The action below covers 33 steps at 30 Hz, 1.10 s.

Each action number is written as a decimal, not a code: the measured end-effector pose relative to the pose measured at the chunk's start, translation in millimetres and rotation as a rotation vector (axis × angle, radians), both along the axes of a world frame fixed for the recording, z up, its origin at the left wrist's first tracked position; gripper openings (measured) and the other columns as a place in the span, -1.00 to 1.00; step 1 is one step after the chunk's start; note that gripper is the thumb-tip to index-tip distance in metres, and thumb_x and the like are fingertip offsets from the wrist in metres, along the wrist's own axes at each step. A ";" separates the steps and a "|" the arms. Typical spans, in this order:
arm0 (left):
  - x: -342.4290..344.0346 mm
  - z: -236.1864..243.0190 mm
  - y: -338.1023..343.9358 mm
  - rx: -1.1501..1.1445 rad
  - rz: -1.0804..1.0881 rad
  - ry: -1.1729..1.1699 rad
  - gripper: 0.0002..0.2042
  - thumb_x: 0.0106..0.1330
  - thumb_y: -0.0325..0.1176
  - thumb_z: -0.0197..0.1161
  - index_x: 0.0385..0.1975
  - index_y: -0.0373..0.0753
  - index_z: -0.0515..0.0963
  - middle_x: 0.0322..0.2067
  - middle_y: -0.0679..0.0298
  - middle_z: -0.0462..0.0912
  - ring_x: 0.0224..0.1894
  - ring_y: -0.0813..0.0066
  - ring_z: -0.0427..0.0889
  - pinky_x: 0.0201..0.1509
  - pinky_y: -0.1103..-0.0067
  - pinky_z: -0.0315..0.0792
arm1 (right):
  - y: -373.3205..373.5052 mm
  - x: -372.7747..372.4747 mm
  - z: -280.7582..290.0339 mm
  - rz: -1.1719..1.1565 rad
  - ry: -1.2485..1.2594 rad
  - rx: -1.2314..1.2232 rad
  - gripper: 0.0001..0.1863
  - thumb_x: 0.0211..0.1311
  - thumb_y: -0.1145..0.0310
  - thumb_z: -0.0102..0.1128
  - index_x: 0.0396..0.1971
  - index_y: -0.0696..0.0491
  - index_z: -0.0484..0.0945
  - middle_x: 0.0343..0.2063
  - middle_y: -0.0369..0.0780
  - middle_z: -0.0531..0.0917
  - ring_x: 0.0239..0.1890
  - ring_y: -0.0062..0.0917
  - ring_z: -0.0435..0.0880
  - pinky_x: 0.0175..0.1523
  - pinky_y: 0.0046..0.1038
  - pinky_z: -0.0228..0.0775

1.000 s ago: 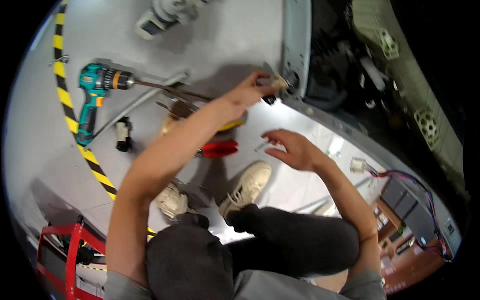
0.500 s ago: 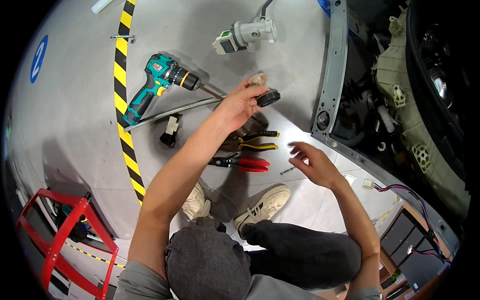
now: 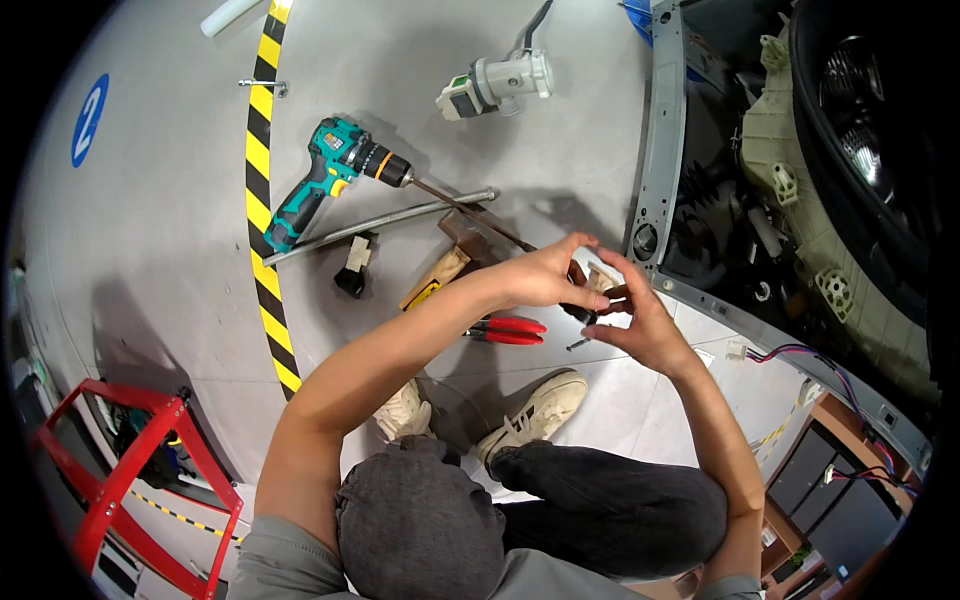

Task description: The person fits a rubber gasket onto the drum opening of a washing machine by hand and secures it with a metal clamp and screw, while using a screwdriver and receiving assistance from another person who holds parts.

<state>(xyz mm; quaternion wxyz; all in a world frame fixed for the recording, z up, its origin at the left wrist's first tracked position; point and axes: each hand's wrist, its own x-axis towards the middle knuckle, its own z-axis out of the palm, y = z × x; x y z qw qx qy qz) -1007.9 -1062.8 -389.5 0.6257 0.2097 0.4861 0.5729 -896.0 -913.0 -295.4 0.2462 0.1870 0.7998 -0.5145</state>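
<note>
My left hand (image 3: 563, 275) and my right hand (image 3: 643, 318) meet beside the metal frame, fingers curled round a small beige and black part (image 3: 600, 278). Its details are hidden by the fingers. Below them lie a screw (image 3: 577, 344) and red-handled pliers (image 3: 508, 330). A hammer (image 3: 437, 277) lies partly under my left forearm. Left of these are a small black and cream part (image 3: 354, 268), a long metal tube (image 3: 355, 227) and a teal drill (image 3: 325, 170) with a long rod in its chuck.
At right stands an opened appliance (image 3: 641, 185) with hanging wire connectors (image 3: 737, 351). A white pump (image 3: 505, 84) lies ahead on the floor. Striped tape (image 3: 259, 140) runs down the left, with a red metal frame (image 3: 110, 490) at lower left. My shoes are below my hands.
Since half a second ago my left hand has moved right and down with the part, and my right hand has risen to meet it. Both now have fingers round it.
</note>
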 end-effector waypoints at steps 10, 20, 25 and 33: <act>-107.4 -1.7 22.6 -0.344 0.423 1.207 -0.36 0.03 -0.01 0.40 0.04 -0.29 0.43 -0.05 0.10 0.53 -0.01 0.15 0.52 0.03 0.39 0.41 | 8.1 10.6 2.7 -0.053 0.069 -0.061 -0.35 -0.08 0.45 0.45 0.06 -0.03 0.32 -0.11 -0.25 0.46 -0.13 -0.56 0.52 -0.04 -0.47 0.44; -203.3 -60.4 41.0 -0.523 0.249 1.552 -0.49 -0.01 -0.16 0.41 -0.08 -0.23 0.42 -0.07 0.10 0.54 0.00 0.03 0.50 0.06 0.23 0.37 | 16.7 25.3 -7.3 -0.027 -0.011 -0.056 -0.31 -0.02 0.39 0.43 0.13 0.00 0.28 -0.23 -0.23 0.52 -0.15 -0.55 0.53 -0.04 -0.46 0.44; -189.5 -48.2 34.3 -0.189 0.450 1.219 -0.61 0.02 -0.46 0.34 -0.12 -0.27 0.42 -0.13 0.07 0.56 -0.08 0.04 0.53 -0.04 0.37 0.43 | 31.9 53.5 -32.8 -0.045 -0.064 -0.052 -0.31 -0.02 0.37 0.42 0.14 0.03 0.27 -0.15 -0.16 0.52 -0.10 -0.47 0.54 -0.03 -0.41 0.46; -88.5 -23.0 5.4 0.181 0.529 0.729 -0.53 0.01 -0.64 0.24 0.00 -0.29 0.39 -0.12 0.06 0.53 -0.07 0.14 0.53 0.01 0.45 0.40 | 46.3 87.7 -66.7 -0.045 -0.088 0.191 -0.24 -0.05 0.29 0.41 0.18 0.08 0.23 0.04 0.04 0.47 0.09 -0.14 0.49 0.09 -0.28 0.43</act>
